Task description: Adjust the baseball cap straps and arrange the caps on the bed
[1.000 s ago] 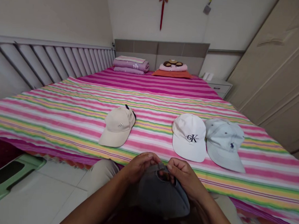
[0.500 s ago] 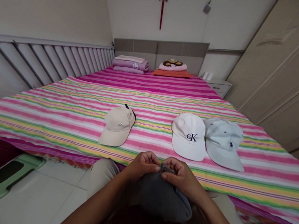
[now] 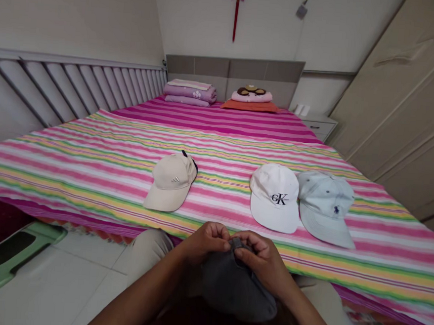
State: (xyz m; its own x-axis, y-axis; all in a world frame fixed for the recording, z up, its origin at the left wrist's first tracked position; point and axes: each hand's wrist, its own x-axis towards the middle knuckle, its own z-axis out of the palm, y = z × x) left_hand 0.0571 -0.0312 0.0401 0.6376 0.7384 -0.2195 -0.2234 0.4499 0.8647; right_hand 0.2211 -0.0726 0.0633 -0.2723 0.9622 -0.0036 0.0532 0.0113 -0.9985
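A dark grey cap (image 3: 236, 287) hangs low in front of me, over my lap. My left hand (image 3: 209, 242) pinches the strap end of this cap between thumb and fingers. Close beside it, my right hand (image 3: 257, 254) grips the strap edge from the other side. On the striped bed lie a beige cap (image 3: 173, 181) to the left, a white cap (image 3: 274, 196) with dark letters to the right, and a pale blue cap (image 3: 325, 205) touching the white one.
The bed's striped sheet (image 3: 101, 164) spreads ahead. Folded purple bedding (image 3: 188, 93) and an orange pillow (image 3: 248, 106) lie by the headboard (image 3: 208, 68). A green stool (image 3: 13, 262) stands at lower left, a nightstand (image 3: 318, 127) at the back right.
The fingers of my right hand have shifted slightly at the strap, and more of the strap piece shows between my hands. The caps on the bed have not moved.
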